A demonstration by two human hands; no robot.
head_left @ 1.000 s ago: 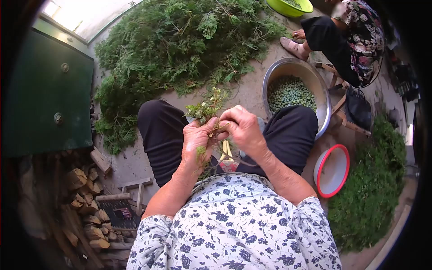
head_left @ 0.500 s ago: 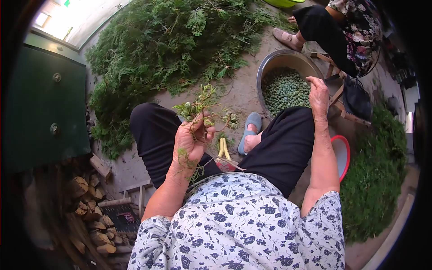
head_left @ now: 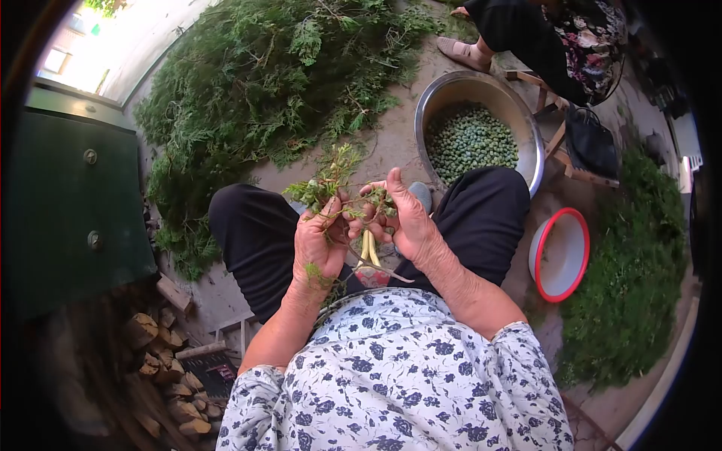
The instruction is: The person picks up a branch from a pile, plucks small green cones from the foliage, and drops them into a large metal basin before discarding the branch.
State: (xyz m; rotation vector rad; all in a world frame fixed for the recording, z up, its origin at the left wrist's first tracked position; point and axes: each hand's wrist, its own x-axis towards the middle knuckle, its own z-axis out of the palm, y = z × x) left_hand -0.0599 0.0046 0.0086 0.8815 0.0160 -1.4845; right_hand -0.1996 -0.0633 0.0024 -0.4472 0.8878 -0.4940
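Note:
My left hand [head_left: 317, 244] is closed round the stem of a leafy conifer sprig [head_left: 336, 169] with small green cones. The thin bare stem runs out below that hand, across my lap. Beside it, my right hand [head_left: 417, 229] has come up to a cluster of green cones [head_left: 380, 201] on the sprig's right side. Its thumb stands up, apart from the fingers, which reach under and against the cluster. A large metal basin [head_left: 531, 124] past my right knee holds many loose green cones [head_left: 472, 144].
A big heap of cut conifer branches [head_left: 263, 83] lies ahead to the left. Right of me are a red-rimmed white basin [head_left: 558, 259] and more greenery [head_left: 628, 293]. Another person's leg [head_left: 511, 34] is beyond the metal basin. Split firewood [head_left: 169, 361] and a green cabinet [head_left: 75, 203] are at left.
My right hand has moved from above the metal basin, left and down to the sprig's cones. My left hand keeps its hold on the sprig. The view has shifted slightly, showing more of the red-rimmed basin.

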